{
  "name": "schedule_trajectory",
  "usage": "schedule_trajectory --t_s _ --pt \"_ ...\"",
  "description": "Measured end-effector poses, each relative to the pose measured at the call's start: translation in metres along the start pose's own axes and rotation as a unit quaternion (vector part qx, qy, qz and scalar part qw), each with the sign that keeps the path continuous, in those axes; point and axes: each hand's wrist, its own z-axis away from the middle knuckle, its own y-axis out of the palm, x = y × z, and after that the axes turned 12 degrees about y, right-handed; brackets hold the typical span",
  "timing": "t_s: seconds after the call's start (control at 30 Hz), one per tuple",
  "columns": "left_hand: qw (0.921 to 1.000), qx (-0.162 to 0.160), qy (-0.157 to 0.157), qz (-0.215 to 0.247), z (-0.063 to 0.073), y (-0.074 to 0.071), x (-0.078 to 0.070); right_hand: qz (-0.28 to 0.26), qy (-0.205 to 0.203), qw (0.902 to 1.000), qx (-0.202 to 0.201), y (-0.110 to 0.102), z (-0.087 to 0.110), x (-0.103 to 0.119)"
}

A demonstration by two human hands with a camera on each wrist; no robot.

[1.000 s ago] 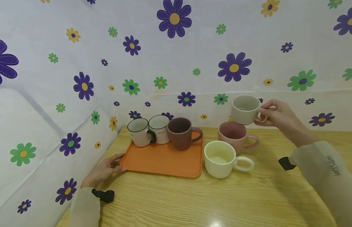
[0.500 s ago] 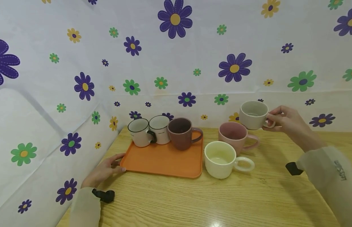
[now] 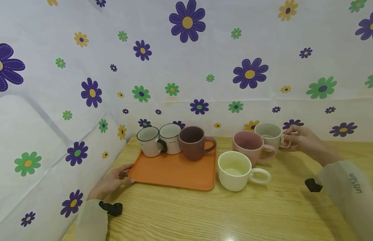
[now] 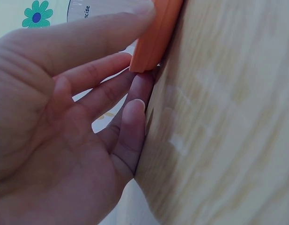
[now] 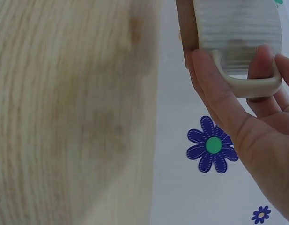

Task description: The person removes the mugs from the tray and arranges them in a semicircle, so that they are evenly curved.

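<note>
My right hand (image 3: pixel 303 142) holds a pale grey cup (image 3: pixel 268 134) by its handle, behind and to the right of a pink mug (image 3: pixel 249 145). In the right wrist view the cup (image 5: pixel 240 33) shows ribbed sides, and a finger passes through the handle loop (image 5: pixel 252 86). Whether its base touches the table cannot be told. My left hand (image 3: pixel 111 182) grips the left front corner of an orange tray (image 3: pixel 174 172). In the left wrist view the thumb lies over the tray's edge (image 4: pixel 156 42), with fingertips at its underside.
Along the tray's back stand two white mugs (image 3: pixel 149 142) with dark rims and a plum-coloured mug (image 3: pixel 192 144). A pale yellow cup (image 3: pixel 234 172) with a ring handle stands in front of the pink mug. A flower-printed cloth (image 3: pixel 216 60) hangs behind the wooden table (image 3: pixel 180 214).
My right hand has carried the grey cup rightward and then down, from above the pink mug to behind it. The left hand and the tray have stayed in place.
</note>
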Motion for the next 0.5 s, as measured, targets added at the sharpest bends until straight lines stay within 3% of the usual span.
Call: schedule_trajectory --t_s 0.17,0.5 --pt "0.9998 0.002 -0.017 0.01 -0.001 0.002 -0.002 0.012 0.0 0.9997 0.021 -0.001 -0.001 -0.009" --pt "1.0 0.004 0.005 -0.002 0.0 0.0 0.001 0.019 0.008 0.9963 0.083 -0.006 -0.005 -0.019"
